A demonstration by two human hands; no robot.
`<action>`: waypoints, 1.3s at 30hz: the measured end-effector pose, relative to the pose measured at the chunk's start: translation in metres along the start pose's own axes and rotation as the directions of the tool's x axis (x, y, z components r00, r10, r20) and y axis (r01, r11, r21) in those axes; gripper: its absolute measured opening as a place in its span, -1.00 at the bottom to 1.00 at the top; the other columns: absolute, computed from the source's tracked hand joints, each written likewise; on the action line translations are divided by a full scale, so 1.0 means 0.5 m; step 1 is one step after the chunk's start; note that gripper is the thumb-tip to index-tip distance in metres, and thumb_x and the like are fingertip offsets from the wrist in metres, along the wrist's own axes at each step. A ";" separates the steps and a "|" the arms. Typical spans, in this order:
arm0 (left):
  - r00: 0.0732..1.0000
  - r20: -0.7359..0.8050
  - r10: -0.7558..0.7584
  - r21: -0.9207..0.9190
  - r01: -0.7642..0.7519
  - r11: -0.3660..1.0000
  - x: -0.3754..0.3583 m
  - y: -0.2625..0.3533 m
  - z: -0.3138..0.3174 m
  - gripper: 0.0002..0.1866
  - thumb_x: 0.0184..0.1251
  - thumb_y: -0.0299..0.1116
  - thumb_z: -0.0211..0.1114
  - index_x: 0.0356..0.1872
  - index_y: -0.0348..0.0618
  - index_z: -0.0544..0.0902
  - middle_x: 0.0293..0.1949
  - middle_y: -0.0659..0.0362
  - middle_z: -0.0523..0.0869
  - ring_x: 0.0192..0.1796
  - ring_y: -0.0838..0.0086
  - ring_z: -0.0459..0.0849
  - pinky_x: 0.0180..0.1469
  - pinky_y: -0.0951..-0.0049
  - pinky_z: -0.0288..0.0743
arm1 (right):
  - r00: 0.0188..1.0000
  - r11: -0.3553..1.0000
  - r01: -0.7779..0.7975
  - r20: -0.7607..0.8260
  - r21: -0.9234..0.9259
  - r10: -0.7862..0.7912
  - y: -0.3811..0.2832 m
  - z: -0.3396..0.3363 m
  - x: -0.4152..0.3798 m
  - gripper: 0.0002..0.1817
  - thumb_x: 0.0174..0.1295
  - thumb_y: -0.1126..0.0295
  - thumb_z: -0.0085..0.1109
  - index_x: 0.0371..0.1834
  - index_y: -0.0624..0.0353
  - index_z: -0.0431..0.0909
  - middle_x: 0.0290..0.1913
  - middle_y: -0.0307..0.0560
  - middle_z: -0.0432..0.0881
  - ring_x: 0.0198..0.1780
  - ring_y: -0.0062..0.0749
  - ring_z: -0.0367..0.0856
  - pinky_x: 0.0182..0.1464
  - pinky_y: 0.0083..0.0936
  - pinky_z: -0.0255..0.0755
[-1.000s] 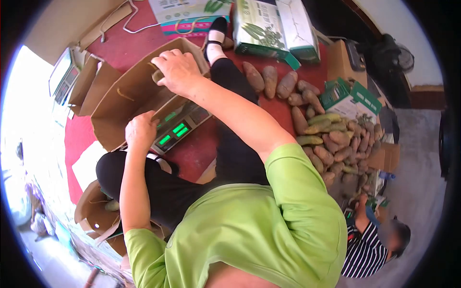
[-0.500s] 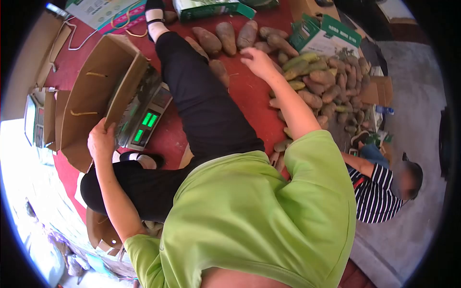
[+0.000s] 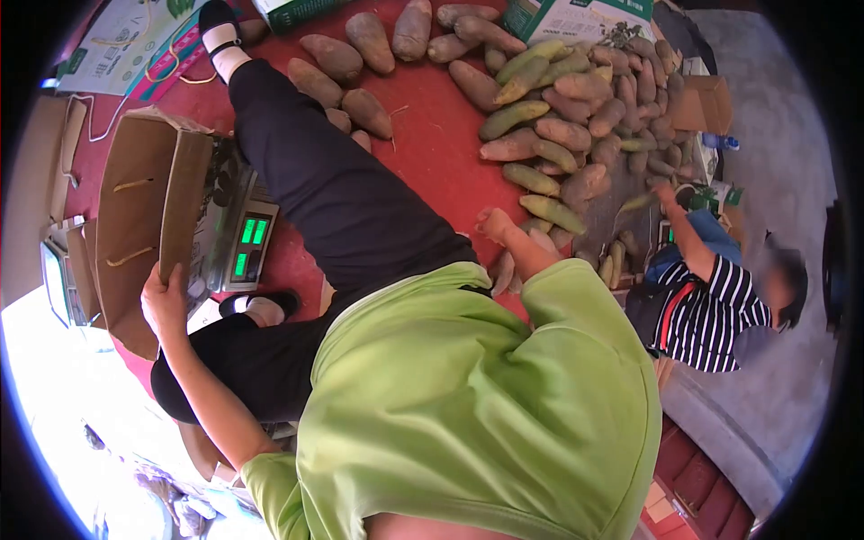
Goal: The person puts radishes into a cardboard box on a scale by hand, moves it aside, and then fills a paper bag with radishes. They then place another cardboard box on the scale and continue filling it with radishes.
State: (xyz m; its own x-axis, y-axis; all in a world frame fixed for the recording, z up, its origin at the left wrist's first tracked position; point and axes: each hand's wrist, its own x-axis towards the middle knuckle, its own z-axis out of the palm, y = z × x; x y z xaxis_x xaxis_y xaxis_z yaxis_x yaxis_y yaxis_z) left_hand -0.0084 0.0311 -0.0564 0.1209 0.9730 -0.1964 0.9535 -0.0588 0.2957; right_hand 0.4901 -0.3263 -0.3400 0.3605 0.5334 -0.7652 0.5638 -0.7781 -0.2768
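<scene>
My left hand (image 3: 165,301) is closed on the lower edge of an open cardboard box (image 3: 135,211) with rope handles. The box is tilted and rests on or against a digital scale (image 3: 248,243) with lit green digits. My right hand (image 3: 494,225) is over the red floor, close to the lower left edge of a heap of tubers (image 3: 565,135). Its fingers look curled and are not clear; I see nothing in them. The heap mixes brownish-pink, sweet-potato-like roots with yellow-green ones. Several larger roots (image 3: 367,112) lie apart beyond my outstretched leg.
A green and white carton (image 3: 589,22) stands behind the heap. A printed carton with cords (image 3: 126,45) lies at the upper left. A second scale (image 3: 58,270) is at the far left. At the right, a person in a striped shirt (image 3: 711,315) reaches toward the heap.
My right hand has drawn back toward my body, from the large roots to the heap's near edge. My left hand stays on the box. The other person has reached toward the heap.
</scene>
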 end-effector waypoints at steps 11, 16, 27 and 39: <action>1.000 -0.004 -0.020 -0.020 0.020 1.000 0.010 -0.034 0.015 -0.70 0.26 -0.22 0.27 -0.07 -0.16 0.67 -0.29 0.01 0.74 -0.23 0.24 0.73 -0.14 0.33 0.51 | 0.980 0.970 -0.196 -0.018 -0.146 0.196 0.075 0.010 -0.060 -0.63 0.05 0.27 0.29 -0.04 0.08 0.60 -0.30 -0.01 0.71 -0.24 -0.15 0.71 -0.18 -0.31 0.57; 1.000 -0.003 0.002 -0.051 -0.002 0.999 0.008 -0.036 0.016 -0.70 0.28 -0.23 0.27 -0.07 -0.20 0.67 -0.31 0.05 0.75 -0.25 0.32 0.72 -0.13 0.37 0.51 | 0.952 0.927 -0.295 0.014 -0.230 0.306 0.031 -0.123 -0.146 -0.61 0.12 0.32 0.16 0.07 -0.03 0.55 0.06 0.04 0.60 0.13 -0.13 0.56 0.16 -0.31 0.43; 1.000 -0.013 -0.026 -0.064 0.025 0.998 0.011 -0.032 0.013 -0.70 0.28 -0.28 0.26 -0.06 -0.24 0.65 -0.28 0.02 0.75 -0.22 0.32 0.72 -0.11 0.39 0.51 | 0.922 0.807 -0.386 -0.230 -0.448 0.313 0.129 -0.100 -0.155 -0.65 0.32 0.17 -0.02 0.15 -0.09 0.41 0.22 -0.14 0.43 0.29 -0.14 0.34 0.14 -0.03 0.38; 0.998 -0.018 -0.059 0.020 0.059 0.998 0.002 -0.007 0.003 -0.70 0.21 -0.19 0.29 -0.06 -0.02 0.67 -0.37 0.04 0.73 -0.29 0.18 0.72 -0.20 0.27 0.52 | 0.960 0.831 -0.278 -0.174 -0.481 0.221 0.171 -0.070 -0.158 -0.75 0.24 0.25 0.03 -0.06 0.04 0.43 -0.06 0.09 0.63 0.05 0.11 0.54 0.06 -0.05 0.44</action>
State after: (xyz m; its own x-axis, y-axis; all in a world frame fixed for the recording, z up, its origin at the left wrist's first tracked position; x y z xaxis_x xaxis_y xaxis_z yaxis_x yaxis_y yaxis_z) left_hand -0.0109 0.0317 -0.0591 0.0599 0.9787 -0.1965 0.9644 -0.0059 0.2645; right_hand 0.5362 -0.4234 -0.2829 0.5996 0.3978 -0.6944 0.7259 -0.6356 0.2627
